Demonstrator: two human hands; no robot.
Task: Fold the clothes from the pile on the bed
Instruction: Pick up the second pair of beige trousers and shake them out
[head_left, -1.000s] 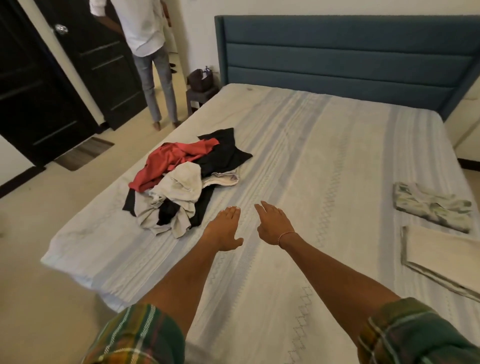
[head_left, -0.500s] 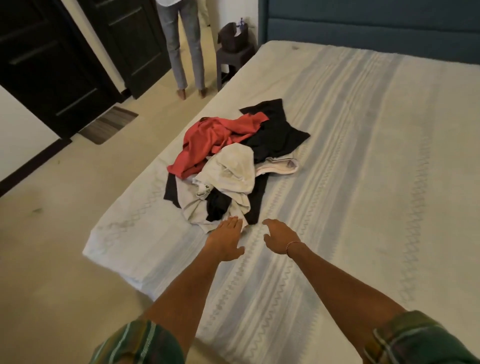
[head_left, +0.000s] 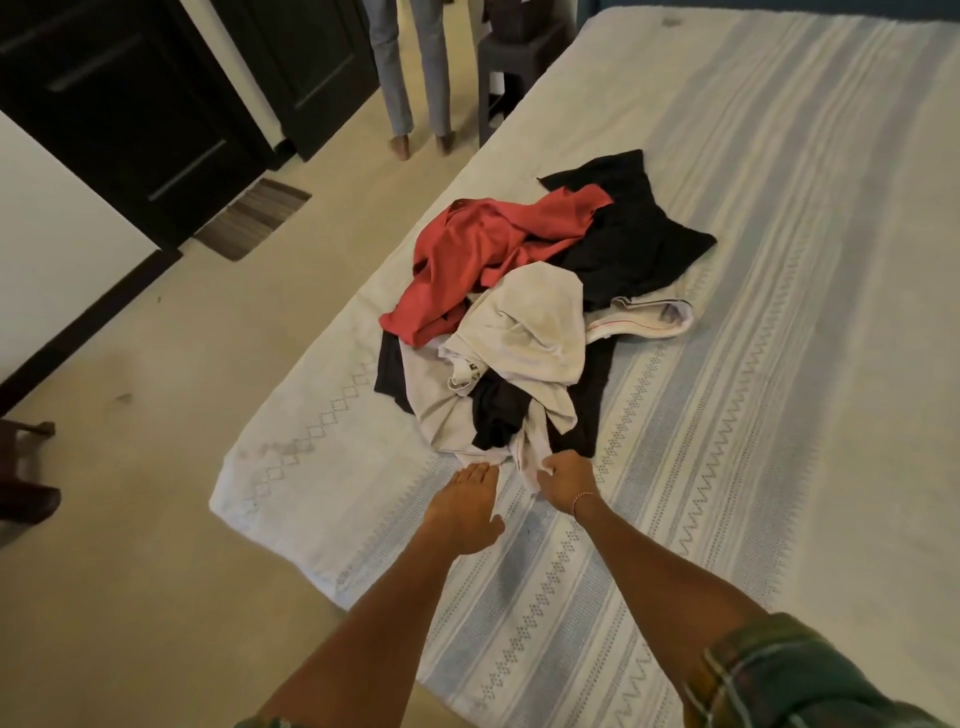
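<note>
A loose pile of clothes lies near the left edge of the bed (head_left: 779, 364). It holds a red garment (head_left: 483, 249), a black garment (head_left: 634, 234) and a cream garment (head_left: 524, 332) on top at the front. My right hand (head_left: 566, 480) pinches the near end of the cream garment with curled fingers. My left hand (head_left: 465, 506) lies flat with straight fingers, its tips at the cream cloth's near edge. A white waistband with a red stripe (head_left: 644, 322) pokes out on the pile's right.
A person (head_left: 415, 78) in grey trousers stands barefoot by the bed's far left corner, beside a dark stool (head_left: 514, 62). Dark doors (head_left: 156, 104) line the left wall, with a striped mat (head_left: 254, 215) on the floor. A dark furniture piece (head_left: 21, 467) sits at far left.
Both hands have reached forward to the pile. My right hand has curled onto the end of the cream garment. The view has swung down and left, closer to the clothes.
</note>
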